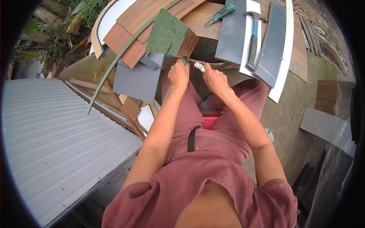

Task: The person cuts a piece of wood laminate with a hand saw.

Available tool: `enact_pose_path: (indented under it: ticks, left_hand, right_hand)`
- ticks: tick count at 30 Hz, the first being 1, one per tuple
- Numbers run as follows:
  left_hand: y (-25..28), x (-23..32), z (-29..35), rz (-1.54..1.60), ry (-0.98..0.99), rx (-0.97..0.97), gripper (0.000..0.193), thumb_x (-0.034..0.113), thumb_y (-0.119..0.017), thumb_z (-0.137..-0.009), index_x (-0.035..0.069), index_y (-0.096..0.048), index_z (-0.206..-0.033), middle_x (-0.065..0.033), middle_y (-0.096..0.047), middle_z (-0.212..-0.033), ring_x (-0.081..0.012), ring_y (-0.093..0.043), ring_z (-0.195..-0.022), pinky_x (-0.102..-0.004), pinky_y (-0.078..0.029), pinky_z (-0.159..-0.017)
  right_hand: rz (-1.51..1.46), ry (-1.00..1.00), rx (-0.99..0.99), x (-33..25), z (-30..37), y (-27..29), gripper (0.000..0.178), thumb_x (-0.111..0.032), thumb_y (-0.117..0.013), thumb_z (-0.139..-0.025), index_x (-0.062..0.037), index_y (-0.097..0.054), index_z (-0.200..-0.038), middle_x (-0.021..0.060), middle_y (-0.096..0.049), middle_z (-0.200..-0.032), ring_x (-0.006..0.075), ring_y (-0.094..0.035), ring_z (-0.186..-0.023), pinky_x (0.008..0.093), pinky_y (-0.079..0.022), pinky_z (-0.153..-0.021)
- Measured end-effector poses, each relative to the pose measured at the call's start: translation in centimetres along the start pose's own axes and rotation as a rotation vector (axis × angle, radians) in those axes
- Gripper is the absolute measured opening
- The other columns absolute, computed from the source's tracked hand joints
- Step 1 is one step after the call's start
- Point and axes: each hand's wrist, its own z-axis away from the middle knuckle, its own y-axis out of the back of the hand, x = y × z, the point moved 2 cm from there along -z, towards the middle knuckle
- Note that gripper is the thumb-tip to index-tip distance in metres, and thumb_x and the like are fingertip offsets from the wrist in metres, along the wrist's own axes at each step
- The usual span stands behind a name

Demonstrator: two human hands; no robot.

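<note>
My left hand (178,74) is closed around a narrow green strip (184,60), whose end shows above the fingers. In my right hand (217,80) is a tool with a white, wrapped-looking handle (199,67). Its thin dark end points at the strip by my left fingers; I cannot make out its exact shape. Just beyond both hands stands a block (167,34) with a rough green top and a brown side. A long, curved green strip (127,47) passes to the left of the block and over the boards.
Brown wood-look boards (131,21) lie beyond the block. A green utility knife (220,15) and a blue-handled hammer (254,40) rest on the boards. Grey panels (138,79) are left of my knees. Corrugated metal sheet (64,144) fills the left side.
</note>
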Motion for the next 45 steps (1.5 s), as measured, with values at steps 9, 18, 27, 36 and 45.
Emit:
enact_pose_path:
  ticks: [9, 18, 27, 36, 45]
  left_hand:
    - [0.6, 0.3, 0.2, -0.002, 0.022, -0.014, 0.032, 0.027, -0.063, -0.079, 0.005, -0.063, -0.101, -0.0231, -0.066, -0.084, -0.0393, -0.064, -0.083, -0.0477, -0.049, -0.075]
    - [-0.2, -0.5, -0.2, 0.003, 0.000, -0.022, 0.031, 0.027, -0.062, -0.079, 0.004, -0.063, -0.100, -0.0227, -0.066, -0.083, -0.0391, -0.064, -0.083, -0.0478, -0.049, -0.075]
    - [0.2, 0.1, -0.1, 0.006, -0.019, -0.002, 0.028, 0.026, -0.062, -0.080, 0.003, -0.063, -0.095, -0.0230, -0.066, -0.083, -0.0404, -0.063, -0.083, -0.0486, -0.049, -0.075]
    - [0.4, -0.1, -0.1, 0.020, -0.003, -0.044, 0.029, 0.028, -0.061, -0.079, 0.003, -0.064, -0.095, -0.0234, -0.065, -0.084, -0.0401, -0.063, -0.084, -0.0481, -0.049, -0.075]
    - [-0.1, -0.5, -0.5, 0.019, -0.026, -0.075, 0.030, 0.028, -0.062, -0.080, 0.004, -0.064, -0.097, -0.0232, -0.065, -0.086, -0.0402, -0.063, -0.085, -0.0485, -0.049, -0.077]
  right_hand:
    - [0.008, -0.073, -0.064, 2.1, 4.7, 1.5, 0.015, -0.012, -0.050, -0.087, -0.0024, -0.040, -0.093, 0.0238, -0.063, -0.071, 0.0426, -0.062, -0.070, 0.0520, -0.049, -0.061]
    - [-0.005, 0.017, 0.000, 0.1, 0.9, 0.3, 0.017, -0.013, -0.051, -0.087, -0.0025, -0.040, -0.096, 0.0241, -0.062, -0.069, 0.0431, -0.062, -0.068, 0.0524, -0.049, -0.061]
    - [-0.004, 0.012, 0.027, 0.2, 1.1, 0.2, 0.014, -0.012, -0.049, -0.087, -0.0023, -0.041, -0.092, 0.0244, -0.062, -0.067, 0.0421, -0.063, -0.066, 0.0512, -0.050, -0.060]
    - [-0.012, -0.090, -0.101, 2.0, 4.4, 1.1, 0.023, -0.014, -0.054, -0.086, -0.0046, -0.038, -0.100, 0.0254, -0.062, -0.070, 0.0441, -0.061, -0.071, 0.0539, -0.049, -0.062]
    - [-0.070, -0.019, -0.001, -0.9, -0.7, -0.7, 0.021, -0.013, -0.052, -0.086, -0.0022, -0.041, -0.100, 0.0256, -0.062, -0.070, 0.0440, -0.061, -0.070, 0.0535, -0.049, -0.062]
